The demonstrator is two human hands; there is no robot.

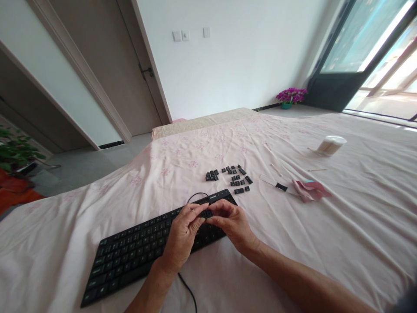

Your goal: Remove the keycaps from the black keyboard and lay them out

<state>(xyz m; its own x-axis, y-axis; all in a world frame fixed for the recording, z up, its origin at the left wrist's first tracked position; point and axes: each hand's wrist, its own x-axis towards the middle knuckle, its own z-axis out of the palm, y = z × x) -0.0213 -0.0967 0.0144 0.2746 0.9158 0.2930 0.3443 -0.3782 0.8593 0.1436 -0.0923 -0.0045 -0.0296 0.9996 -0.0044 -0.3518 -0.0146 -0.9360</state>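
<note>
A black keyboard (137,248) lies at a slant on the cloth, under both my hands. My left hand (180,234) is above its right half, thumb and fingertips pinched together. Facing it, my right hand (234,224) pinches in the same way, and the fingertips of both nearly meet over the keys. Whatever is between the fingers is too small and dark to make out. Beyond the keyboard are loose black keycaps, in a tight cluster (212,175) on the left and a spread group (237,179) on the right.
A wire tool with a black middle (281,187) lies right of the keycaps, beside a crumpled pink cloth (311,190). A clear tub of cotton swabs (330,145) lies farther back, with loose swabs (276,169) around. The keyboard cable (188,289) runs toward me over the pale pink sheet (325,243).
</note>
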